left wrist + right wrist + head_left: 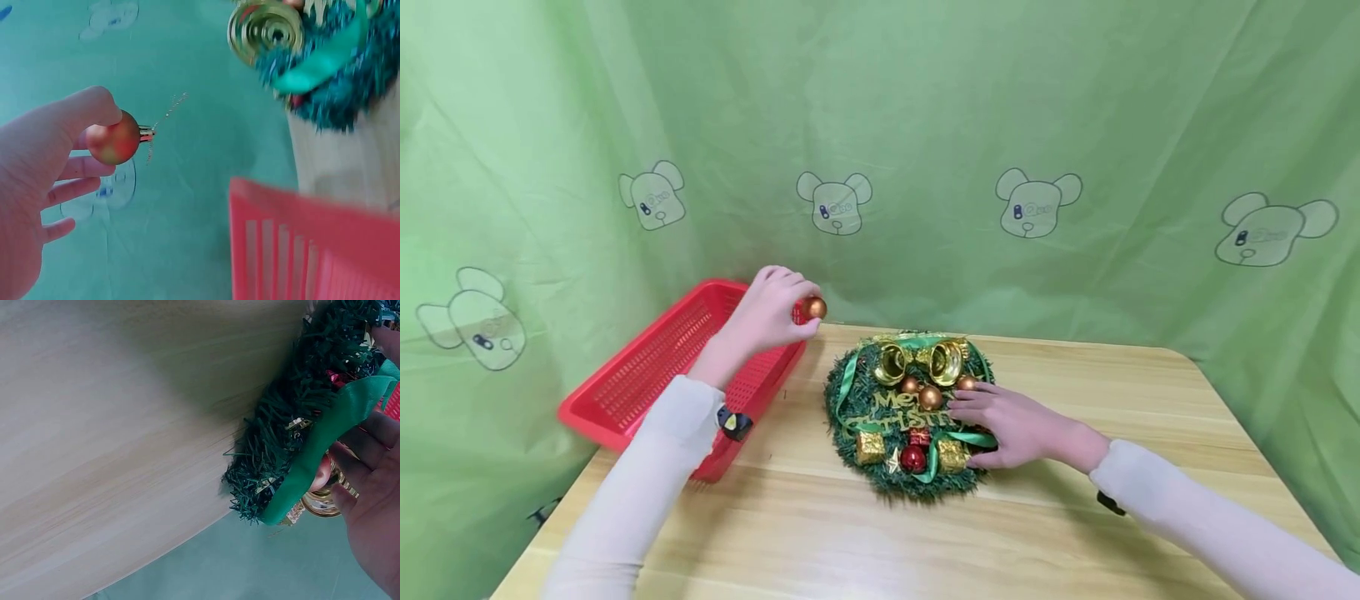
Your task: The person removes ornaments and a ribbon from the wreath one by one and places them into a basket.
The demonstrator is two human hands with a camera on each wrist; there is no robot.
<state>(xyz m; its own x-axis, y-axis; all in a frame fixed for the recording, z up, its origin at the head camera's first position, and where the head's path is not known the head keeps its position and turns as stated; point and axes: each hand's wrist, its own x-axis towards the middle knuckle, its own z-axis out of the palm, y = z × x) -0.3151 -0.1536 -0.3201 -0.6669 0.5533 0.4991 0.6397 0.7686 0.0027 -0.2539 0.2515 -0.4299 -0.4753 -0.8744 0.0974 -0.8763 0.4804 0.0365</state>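
My left hand (766,307) pinches a copper-orange Christmas bauble (114,140) between thumb and fingers, raised beside the basket's inner edge. A metal cap and a thin twisted wire tie stick out from the bauble. On the table lies a green tinsel Christmas wreath (889,485) with gold lettering, green ribbon, two gold bells (946,362), gold gift boxes (870,447) and a red bauble (913,459). Several copper baubles (930,397) sit around its middle. Fingers spread, my right hand (1017,427) rests on the wreath's right side, next to the green ribbon (325,437).
A red slatted plastic basket (658,354) stands tilted at the table's left, under my left forearm. The light wooden table (820,542) ends at a green curtain (925,267) printed with bear heads.
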